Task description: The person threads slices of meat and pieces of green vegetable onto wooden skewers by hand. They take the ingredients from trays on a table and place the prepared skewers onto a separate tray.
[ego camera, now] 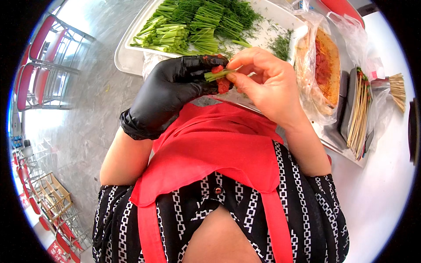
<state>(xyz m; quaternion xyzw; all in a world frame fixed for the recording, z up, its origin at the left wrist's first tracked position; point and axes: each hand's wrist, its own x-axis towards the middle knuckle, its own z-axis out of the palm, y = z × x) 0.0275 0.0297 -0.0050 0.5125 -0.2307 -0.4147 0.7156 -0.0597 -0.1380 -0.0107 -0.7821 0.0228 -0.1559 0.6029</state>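
My left hand [167, 87], in a black glove, holds a strip of red seasoned meat [223, 85] at its fingertips. Across the meat lies a small bundle of green herb stems [215, 75]. My bare right hand [269, 82] pinches the right end of the stems between thumb and forefinger, its fingers close to the gloved ones. Beyond both hands, a white tray [266, 13] holds cut bundles of feathery green herbs [205, 24] that look like dill. To the right, red seasoned meat [322, 62] lies in an orange-stained container [334, 72] partly wrapped in clear plastic.
Right of the meat container, a dark grey tray [345, 121] holds wooden skewers [358, 121] with red and green food at their far ends. More bare skewers [397, 88] stick out beside a clear plastic bag [381, 108]. Red chairs [41, 72] stand on the grey floor at left.
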